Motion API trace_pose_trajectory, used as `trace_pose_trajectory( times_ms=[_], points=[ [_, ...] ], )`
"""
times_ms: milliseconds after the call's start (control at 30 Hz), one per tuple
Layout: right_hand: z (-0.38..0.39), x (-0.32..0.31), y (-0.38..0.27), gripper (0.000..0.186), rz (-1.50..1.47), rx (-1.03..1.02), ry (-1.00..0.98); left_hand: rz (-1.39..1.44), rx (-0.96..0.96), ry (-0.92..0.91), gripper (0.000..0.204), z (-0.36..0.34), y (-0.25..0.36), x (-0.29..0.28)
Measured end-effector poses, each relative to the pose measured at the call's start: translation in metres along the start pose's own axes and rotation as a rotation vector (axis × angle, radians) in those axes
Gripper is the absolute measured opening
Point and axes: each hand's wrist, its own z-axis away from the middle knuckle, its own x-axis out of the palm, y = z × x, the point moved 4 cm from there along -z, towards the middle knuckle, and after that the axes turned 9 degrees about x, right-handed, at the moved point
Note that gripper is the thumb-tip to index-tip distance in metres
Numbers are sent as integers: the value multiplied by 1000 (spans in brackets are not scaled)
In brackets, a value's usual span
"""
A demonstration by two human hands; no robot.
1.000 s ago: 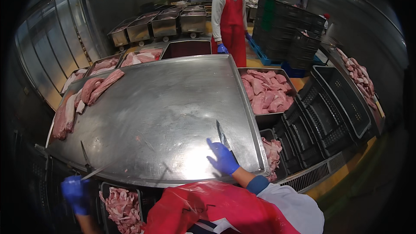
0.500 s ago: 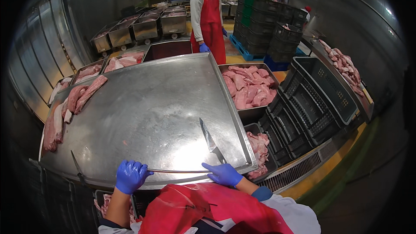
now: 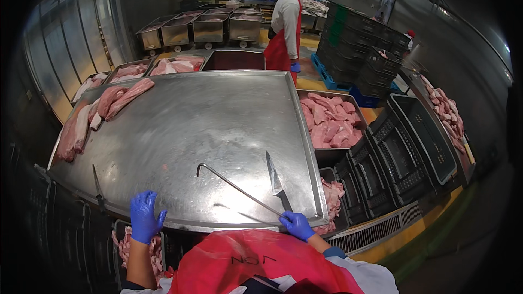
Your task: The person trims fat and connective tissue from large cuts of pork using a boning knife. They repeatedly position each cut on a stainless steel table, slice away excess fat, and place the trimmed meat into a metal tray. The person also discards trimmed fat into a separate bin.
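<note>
A long metal hook (image 3: 235,187) slants over the table's near edge, its bent end up and to the left. My right hand (image 3: 297,225) is closed round its near end, by the table's front right corner. At the front edge, my left hand (image 3: 145,218) is raised with its fingers apart and holds nothing. A knife (image 3: 274,176) with a dark handle lies on the steel table (image 3: 196,114) just beyond my right hand. A second knife (image 3: 98,187) rests near the front left edge. Long strips of pork (image 3: 115,101) lie at the far left.
A metal bin of pink meat (image 3: 331,122) stands right of the table, beside stacked black crates (image 3: 400,147). Below the front edge is a crate of trimmings (image 3: 154,250). A person in a red apron (image 3: 285,22) stands beyond the table, near wheeled steel carts (image 3: 210,26).
My left hand has let go of the hook and moved left, opening. The hook now points away from me in my right hand. The person beyond the table has turned aside.
</note>
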Motion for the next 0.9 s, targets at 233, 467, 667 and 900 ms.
trace_pose_trajectory(
  times_ms=[233, 467, 667, 900],
  points=[
    [-23, 15, -39, 24, -25, -107, -34, 17, -96, -7, 59, 47, -16, 13],
    [-59, 67, -55, 23, -130, -206, -164, 69, -212, -87, 52, 81, -50, 34],
    [-101, 114, -88, 20, -337, -104, -356, 55, -258, -176, 49, 101, -105, 70],
    [-213, 200, -237, 21, -424, -246, -412, 162, -564, -289, 54, 176, -240, 133]
  ],
)
